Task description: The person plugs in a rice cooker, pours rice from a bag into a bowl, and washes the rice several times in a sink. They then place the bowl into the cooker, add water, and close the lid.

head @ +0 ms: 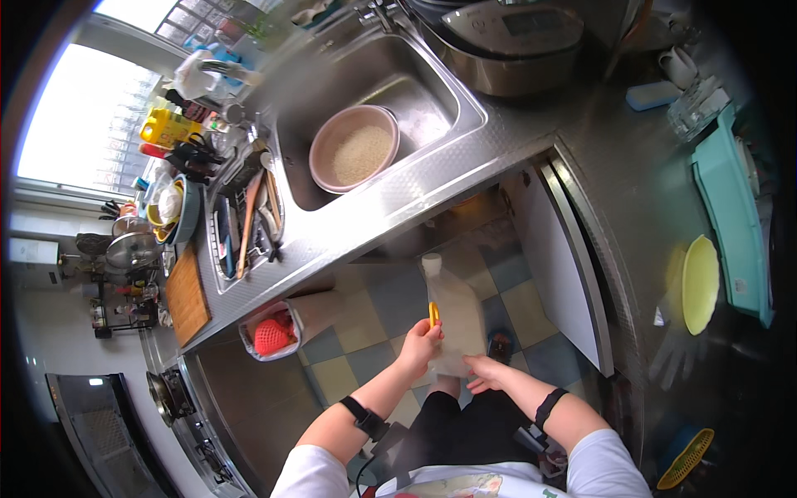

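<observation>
A large translucent plastic jug [457, 311] with a white cap and a yellow handle is held upright in front of my legs, over the tiled floor. My left hand [424, 342] is closed on the yellow handle near the jug's upper left side. Low on the jug's right side is my right hand [484, 373], its fingers apart at the bottom edge; whether it bears any weight is unclear. In the steel sink [429, 112] sits a pink bowl [317, 149] holding grains of uncooked rice [364, 155].
A cabinet door [548, 249] stands open below the counter, right of the jug. To the left is a lined bin [299, 330] with red foam netting. A wooden cutting board [187, 299], a utensil rack [218, 274], a rice cooker [510, 62] and a yellow bowl [700, 285] rest on the counters.
</observation>
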`<state>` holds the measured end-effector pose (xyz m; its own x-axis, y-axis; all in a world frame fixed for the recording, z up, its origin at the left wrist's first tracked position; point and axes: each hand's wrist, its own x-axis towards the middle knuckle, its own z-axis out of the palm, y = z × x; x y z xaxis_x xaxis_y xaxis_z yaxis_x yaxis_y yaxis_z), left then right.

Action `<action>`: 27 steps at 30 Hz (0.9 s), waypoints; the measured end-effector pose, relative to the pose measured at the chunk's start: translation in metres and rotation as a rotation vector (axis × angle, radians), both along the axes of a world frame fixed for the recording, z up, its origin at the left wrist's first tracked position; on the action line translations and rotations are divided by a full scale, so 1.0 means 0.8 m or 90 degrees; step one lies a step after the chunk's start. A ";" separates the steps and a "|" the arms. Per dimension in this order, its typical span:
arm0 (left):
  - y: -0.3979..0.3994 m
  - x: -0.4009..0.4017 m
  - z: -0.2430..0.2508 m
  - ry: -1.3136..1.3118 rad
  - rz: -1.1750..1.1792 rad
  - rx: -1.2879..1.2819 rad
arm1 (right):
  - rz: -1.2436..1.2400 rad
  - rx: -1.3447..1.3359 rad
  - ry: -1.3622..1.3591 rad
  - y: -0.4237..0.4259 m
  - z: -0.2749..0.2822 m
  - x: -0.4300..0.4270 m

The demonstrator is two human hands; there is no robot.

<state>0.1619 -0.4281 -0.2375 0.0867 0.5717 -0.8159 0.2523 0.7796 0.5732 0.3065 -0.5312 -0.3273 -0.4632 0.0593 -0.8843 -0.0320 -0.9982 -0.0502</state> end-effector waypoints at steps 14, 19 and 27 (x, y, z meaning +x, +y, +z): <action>0.238 -0.066 -0.268 0.022 0.064 0.061 | -0.322 0.449 -0.096 0.228 -0.229 -0.079; 0.312 -0.148 -0.363 -0.097 -0.046 0.320 | -0.346 0.488 -0.057 0.283 -0.229 -0.073; 0.217 -0.104 -0.303 -0.048 0.067 0.112 | -0.245 0.714 -0.438 0.166 -0.103 0.018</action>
